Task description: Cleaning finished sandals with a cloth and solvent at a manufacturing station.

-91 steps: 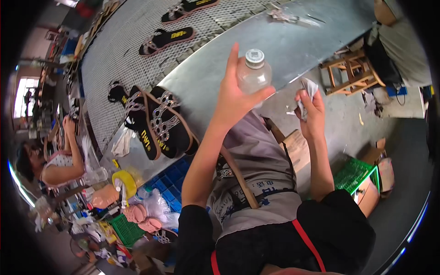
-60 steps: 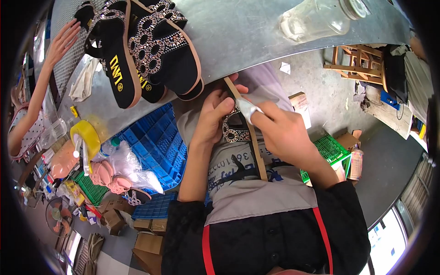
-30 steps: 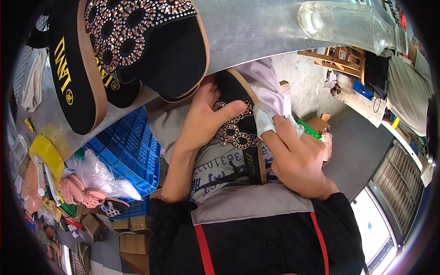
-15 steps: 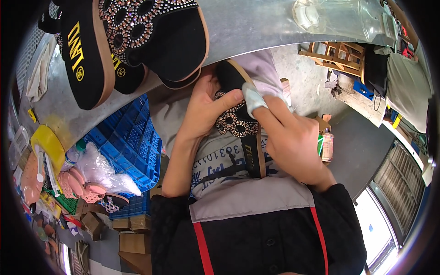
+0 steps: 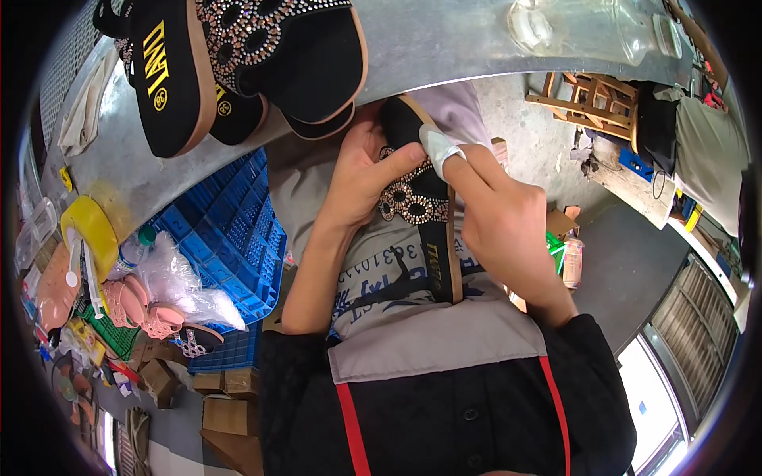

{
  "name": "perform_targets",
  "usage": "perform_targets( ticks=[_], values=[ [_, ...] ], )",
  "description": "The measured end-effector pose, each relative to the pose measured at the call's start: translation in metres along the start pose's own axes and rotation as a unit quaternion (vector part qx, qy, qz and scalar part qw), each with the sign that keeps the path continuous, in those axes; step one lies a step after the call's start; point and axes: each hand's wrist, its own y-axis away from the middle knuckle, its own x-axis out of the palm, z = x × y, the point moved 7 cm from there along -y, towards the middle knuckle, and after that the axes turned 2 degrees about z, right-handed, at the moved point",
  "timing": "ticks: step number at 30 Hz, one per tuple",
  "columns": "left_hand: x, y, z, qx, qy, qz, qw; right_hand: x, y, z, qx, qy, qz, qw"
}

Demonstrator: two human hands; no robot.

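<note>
A black sandal [image 5: 439, 255] with a rhinestone-studded strap and a tan sole edge lies lengthwise over my lap, toe end away from me. My left hand [image 5: 366, 170] is closed around its far left side, thumb on the studded strap. Between the fingers of my right hand [image 5: 500, 213] is a folded white cloth [image 5: 438, 149], pressed to the sandal's right edge near the toe. The right fingertips are covered by the cloth. More black studded sandals [image 5: 176, 87] stand together on the metal table just beyond my left hand.
The metal table [image 5: 444, 49] curves across the far side. Blue plastic crates [image 5: 238, 238] stand at left, beside pink sandals [image 5: 131, 300], clear plastic bags [image 5: 186, 278] and a yellow tape roll [image 5: 89, 226]. Cardboard boxes [image 5: 230, 424] sit lower left. A wooden stool [image 5: 591, 103] is at far right.
The cloth in my right hand has shifted slightly up along the sandal's edge toward the toe. My left hand keeps its hold. The whole view has shifted a little.
</note>
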Motion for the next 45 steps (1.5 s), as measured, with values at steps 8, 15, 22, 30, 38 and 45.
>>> perform_targets(
  ticks=[8, 15, 22, 30, 38, 45],
  values=[
    [0.003, -0.005, -0.004, 0.001, 0.008, 0.009, 1.0, -0.002, 0.004, -0.003, -0.006, -0.011, 0.017, 1.0],
    [0.002, -0.006, 0.001, 0.003, 0.011, 0.016, 1.0, 0.0, 0.004, -0.01, 0.011, -0.048, 0.02, 0.999],
    [0.001, -0.006, 0.002, -0.006, 0.006, 0.018, 1.0, -0.002, 0.017, -0.011, 0.02, -0.04, 0.05, 0.998],
    [0.002, -0.006, 0.002, -0.005, 0.025, 0.021, 0.999, -0.002, 0.014, -0.012, 0.06, -0.105, 0.07, 0.99],
    [0.004, -0.007, 0.001, -0.01, 0.028, 0.028, 0.999, -0.002, 0.017, -0.015, 0.05, -0.069, 0.074, 0.994],
    [0.002, -0.005, 0.001, -0.014, 0.035, 0.034, 0.999, -0.007, 0.009, -0.025, 0.01, -0.069, 0.047, 0.996]
  ],
)
